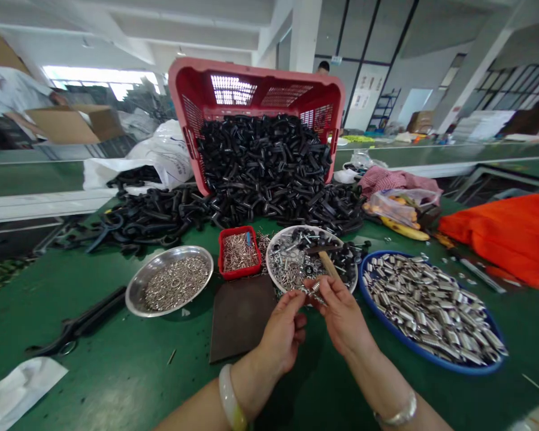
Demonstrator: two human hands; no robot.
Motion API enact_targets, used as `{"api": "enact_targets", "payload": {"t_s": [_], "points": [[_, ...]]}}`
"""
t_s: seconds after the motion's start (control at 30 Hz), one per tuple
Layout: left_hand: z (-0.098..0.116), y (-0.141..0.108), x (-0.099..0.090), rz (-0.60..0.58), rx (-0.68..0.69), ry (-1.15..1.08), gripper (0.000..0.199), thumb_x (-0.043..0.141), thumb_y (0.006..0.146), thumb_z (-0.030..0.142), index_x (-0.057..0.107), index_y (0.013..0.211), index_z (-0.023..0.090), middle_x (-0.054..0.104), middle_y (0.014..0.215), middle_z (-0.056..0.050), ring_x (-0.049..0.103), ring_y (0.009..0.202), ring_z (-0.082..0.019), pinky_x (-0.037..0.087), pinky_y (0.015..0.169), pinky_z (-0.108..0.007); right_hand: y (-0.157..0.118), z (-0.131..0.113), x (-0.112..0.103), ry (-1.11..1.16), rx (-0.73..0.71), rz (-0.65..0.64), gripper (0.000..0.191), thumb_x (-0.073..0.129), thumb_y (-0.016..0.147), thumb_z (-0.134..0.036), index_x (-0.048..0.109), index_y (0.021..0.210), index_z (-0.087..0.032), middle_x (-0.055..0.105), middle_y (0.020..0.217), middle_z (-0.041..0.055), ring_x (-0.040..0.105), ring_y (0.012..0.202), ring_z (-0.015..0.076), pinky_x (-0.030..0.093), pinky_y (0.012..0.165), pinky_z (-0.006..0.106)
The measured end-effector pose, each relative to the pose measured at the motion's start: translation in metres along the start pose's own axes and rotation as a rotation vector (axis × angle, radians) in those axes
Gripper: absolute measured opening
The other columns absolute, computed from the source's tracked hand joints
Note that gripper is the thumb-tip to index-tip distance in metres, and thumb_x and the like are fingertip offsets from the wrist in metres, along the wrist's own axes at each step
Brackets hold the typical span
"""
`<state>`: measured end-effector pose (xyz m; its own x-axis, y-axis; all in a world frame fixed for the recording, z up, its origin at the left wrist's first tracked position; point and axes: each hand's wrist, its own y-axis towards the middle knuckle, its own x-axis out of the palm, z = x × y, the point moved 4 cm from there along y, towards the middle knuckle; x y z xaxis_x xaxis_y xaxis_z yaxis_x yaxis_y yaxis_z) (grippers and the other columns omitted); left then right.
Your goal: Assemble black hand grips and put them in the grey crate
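Note:
My left hand has its thumb and forefinger pinched at the near edge of the white bowl, beside a small metal part. In my right hand, thumb and fingers close on a small coiled metal spring. The two hands' fingertips nearly meet. Behind them, the white bowl holds screws, rings and black knobs, with a wooden-handled tool lying across it. A dark square plate lies left of my hands. To the right stands a blue tray of metal springs.
A red box of pins and a steel bowl of rings stand left. Behind are a tipped red crate and heaped black handles. One black handle lies left; orange cloth right. A person stands far left.

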<state>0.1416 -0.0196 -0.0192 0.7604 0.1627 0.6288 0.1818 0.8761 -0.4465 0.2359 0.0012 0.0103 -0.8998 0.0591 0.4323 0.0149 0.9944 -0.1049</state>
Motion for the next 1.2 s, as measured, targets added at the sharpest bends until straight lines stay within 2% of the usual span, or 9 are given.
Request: {"api": "enact_targets", "payload": {"t_s": [0.17,0.47,0.63,0.77,0.83,0.93,1.03,1.17,1.2], "points": [[-0.001,-0.005,0.002,0.026,0.001,-0.029,0.033,0.067,0.063,0.037,0.047,0.083,0.020,0.044,0.067,0.007,0.030,0.041,0.000,0.008,0.037,-0.013,-0.003,0.005,0.003,0.144,0.031,0.034,0.024,0.067,0.066,-0.040,0.056,0.076,-0.020,0.065,0.080,0.0011,0.060,0.075,0.0176,0.046,0.068,0.033],[-0.006,-0.006,-0.001,0.035,-0.023,-0.185,0.035,0.070,0.060,0.032,0.047,0.085,0.020,0.045,0.069,0.007,0.030,0.041,0.001,0.011,0.035,-0.012,0.001,0.019,0.004,0.116,0.019,0.089,0.026,0.066,0.067,-0.041,0.055,0.076,-0.019,0.063,0.072,0.0004,0.060,0.069,0.0166,0.048,0.064,0.032],[-0.011,-0.002,-0.002,0.050,0.009,-0.304,0.036,0.071,0.062,0.029,0.046,0.087,0.022,0.043,0.065,0.008,0.030,0.040,0.000,0.014,0.035,-0.012,0.008,0.023,0.002,-0.066,-0.070,0.080,0.024,0.062,0.071,-0.041,0.054,0.080,-0.020,0.062,0.072,-0.0004,0.061,0.068,0.0151,0.049,0.065,0.030],[-0.007,0.002,-0.001,-0.008,-0.017,-0.425,0.034,0.070,0.063,0.025,0.046,0.087,0.020,0.047,0.068,0.007,0.026,0.038,0.002,0.010,0.035,-0.011,0.017,0.027,0.002,-0.140,-0.044,0.041,0.025,0.058,0.073,-0.043,0.052,0.078,-0.019,0.060,0.068,0.0008,0.060,0.062,0.0156,0.050,0.060,0.031],[-0.005,0.003,-0.002,0.007,-0.009,-0.397,0.034,0.069,0.063,0.026,0.046,0.086,0.020,0.047,0.067,0.007,0.027,0.038,0.001,0.010,0.035,-0.011,0.018,0.021,0.003,-0.257,-0.136,0.043,0.024,0.054,0.076,-0.042,0.050,0.081,-0.019,0.061,0.070,0.0027,0.061,0.064,0.0166,0.051,0.061,0.032],[-0.004,0.005,-0.005,0.065,0.115,-0.157,0.031,0.067,0.065,0.034,0.047,0.084,0.020,0.042,0.058,0.007,0.030,0.040,-0.001,0.014,0.036,-0.013,0.011,0.001,0.009,-0.604,-0.438,0.063,0.021,0.052,0.078,-0.037,0.051,0.089,-0.019,0.063,0.081,0.0067,0.061,0.074,0.0187,0.050,0.068,0.034],[0.003,0.006,-0.008,-0.005,0.339,0.162,0.030,0.063,0.068,0.042,0.052,0.082,0.018,0.049,0.061,0.004,0.039,0.047,-0.004,0.027,0.043,-0.016,0.004,-0.016,0.020,-0.912,-0.667,-0.011,0.018,0.052,0.078,-0.033,0.056,0.091,-0.020,0.063,0.088,0.0079,0.061,0.079,0.0194,0.050,0.071,0.033],[0.044,0.012,-0.019,-0.250,0.524,0.931,0.022,0.060,0.070,0.037,0.061,0.081,0.018,0.061,0.075,-0.002,0.051,0.061,-0.011,0.038,0.056,-0.021,0.003,-0.018,0.016,-0.847,-0.612,-0.036,0.017,0.048,0.082,-0.031,0.052,0.095,-0.021,0.063,0.090,0.0077,0.061,0.079,0.0178,0.051,0.069,0.029],[0.065,0.018,-0.025,-0.210,0.592,1.142,0.018,0.057,0.072,0.034,0.063,0.081,0.019,0.063,0.077,-0.001,0.053,0.065,-0.013,0.040,0.060,-0.023,0.003,-0.014,0.011,-0.803,-0.570,-0.013,0.017,0.048,0.082,-0.032,0.051,0.096,-0.021,0.062,0.091,0.0080,0.061,0.080,0.0178,0.051,0.069,0.029]]}}
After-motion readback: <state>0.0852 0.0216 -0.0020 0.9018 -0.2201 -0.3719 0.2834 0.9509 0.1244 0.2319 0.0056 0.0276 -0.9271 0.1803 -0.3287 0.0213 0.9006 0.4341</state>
